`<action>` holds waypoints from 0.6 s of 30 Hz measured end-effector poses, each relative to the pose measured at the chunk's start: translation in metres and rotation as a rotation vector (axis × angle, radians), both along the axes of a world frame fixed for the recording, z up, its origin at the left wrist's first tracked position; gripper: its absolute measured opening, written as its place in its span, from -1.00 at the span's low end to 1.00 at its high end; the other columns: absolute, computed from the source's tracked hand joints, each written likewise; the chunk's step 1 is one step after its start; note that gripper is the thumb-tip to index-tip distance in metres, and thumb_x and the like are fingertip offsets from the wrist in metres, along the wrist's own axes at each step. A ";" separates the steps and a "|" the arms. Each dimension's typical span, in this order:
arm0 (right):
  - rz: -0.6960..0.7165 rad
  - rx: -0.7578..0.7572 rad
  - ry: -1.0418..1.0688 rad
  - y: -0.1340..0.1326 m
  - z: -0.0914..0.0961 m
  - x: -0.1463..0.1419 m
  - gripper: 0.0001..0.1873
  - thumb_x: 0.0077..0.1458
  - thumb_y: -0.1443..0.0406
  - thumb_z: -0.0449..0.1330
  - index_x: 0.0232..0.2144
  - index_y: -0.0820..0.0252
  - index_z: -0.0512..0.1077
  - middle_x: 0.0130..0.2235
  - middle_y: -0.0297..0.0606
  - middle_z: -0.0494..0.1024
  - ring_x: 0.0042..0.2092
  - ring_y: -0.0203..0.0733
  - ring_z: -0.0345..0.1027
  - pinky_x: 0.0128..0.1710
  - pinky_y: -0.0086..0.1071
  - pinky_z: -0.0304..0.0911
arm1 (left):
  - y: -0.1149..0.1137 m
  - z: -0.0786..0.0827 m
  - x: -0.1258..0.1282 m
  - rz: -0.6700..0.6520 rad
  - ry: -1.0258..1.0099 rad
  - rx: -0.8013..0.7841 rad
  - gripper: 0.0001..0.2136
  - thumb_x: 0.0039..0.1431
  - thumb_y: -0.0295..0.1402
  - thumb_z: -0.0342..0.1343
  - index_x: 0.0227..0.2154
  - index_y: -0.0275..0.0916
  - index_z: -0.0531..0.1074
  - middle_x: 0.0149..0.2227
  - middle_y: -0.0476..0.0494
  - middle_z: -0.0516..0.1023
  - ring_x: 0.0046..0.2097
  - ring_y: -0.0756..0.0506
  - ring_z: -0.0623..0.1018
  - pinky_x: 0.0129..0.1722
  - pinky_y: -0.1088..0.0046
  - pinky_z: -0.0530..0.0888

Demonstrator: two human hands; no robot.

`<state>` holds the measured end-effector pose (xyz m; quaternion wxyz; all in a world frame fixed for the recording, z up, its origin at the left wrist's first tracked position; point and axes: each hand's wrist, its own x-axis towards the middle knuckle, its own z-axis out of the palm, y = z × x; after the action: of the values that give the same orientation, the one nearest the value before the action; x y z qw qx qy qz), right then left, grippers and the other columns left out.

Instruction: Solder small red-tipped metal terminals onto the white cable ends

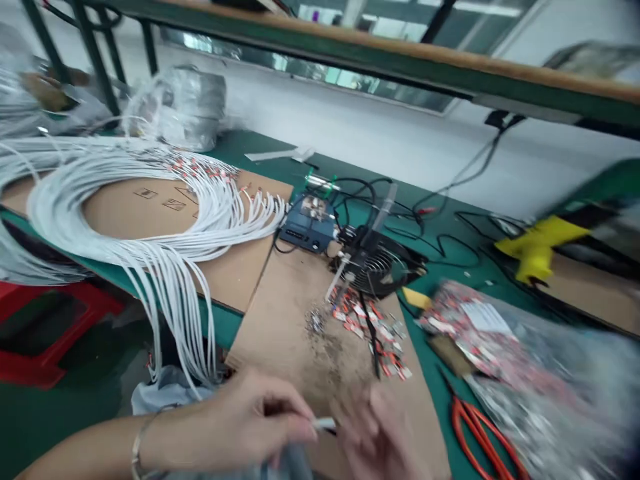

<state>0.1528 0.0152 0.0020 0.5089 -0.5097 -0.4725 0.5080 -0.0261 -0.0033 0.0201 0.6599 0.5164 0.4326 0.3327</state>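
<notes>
My left hand (255, 417) is at the bottom centre, its fingers pinched on the end of a thin white cable (324, 423). My right hand (377, 433) is just right of it, close to that cable end, but motion blur hides its fingers. Both hands hover over the near edge of a brown cardboard sheet (285, 313). On the sheet lie several small red-and-white parts (373, 330) and a patch of metal scraps (316, 321).
A big coil of white cables (150, 207) lies on cardboard at the left, strands hanging over the table edge. A blue soldering unit (307, 227) and a small black fan (377, 263) stand behind. Red-handled scissors (480, 433), a bag of parts (500, 347), a yellow tool (537, 250).
</notes>
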 end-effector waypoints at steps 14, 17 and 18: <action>0.221 0.096 -0.170 0.006 0.003 -0.027 -0.89 -0.14 0.28 0.27 -0.61 0.21 0.52 -0.64 -0.30 0.48 -0.59 -0.29 0.27 -0.62 -0.48 0.20 | 0.003 -0.018 -0.012 0.154 0.042 0.023 -0.66 0.07 -0.10 0.11 -0.48 -0.36 0.42 -0.61 0.02 0.35 -0.67 0.11 0.27 -0.70 0.61 0.20; 0.242 0.127 -0.334 -0.001 -0.009 -0.020 -0.78 -0.11 0.17 0.29 -0.64 0.17 0.49 -0.62 -0.31 0.47 -0.56 -0.23 0.32 -0.58 -0.44 0.26 | -0.002 -0.020 -0.013 0.141 0.131 0.225 -0.73 0.16 -0.21 0.06 -0.44 -0.34 0.47 -0.50 -0.07 0.44 -0.50 0.03 0.41 -0.51 0.54 0.33; 0.224 0.174 -0.392 0.001 -0.015 -0.020 -0.75 -0.07 0.12 0.28 -0.61 0.15 0.48 -0.57 -0.31 0.48 -0.52 -0.21 0.35 -0.52 -0.42 0.31 | -0.004 -0.020 -0.015 0.092 0.133 0.285 -0.76 0.19 -0.24 0.04 -0.39 -0.31 0.48 -0.44 -0.10 0.47 -0.39 -0.02 0.46 -0.39 0.49 0.38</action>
<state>0.1331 0.0166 -0.0133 0.3899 -0.4972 -0.6580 0.4098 -0.0406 -0.0075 0.0005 0.5340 0.6053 0.4471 0.3855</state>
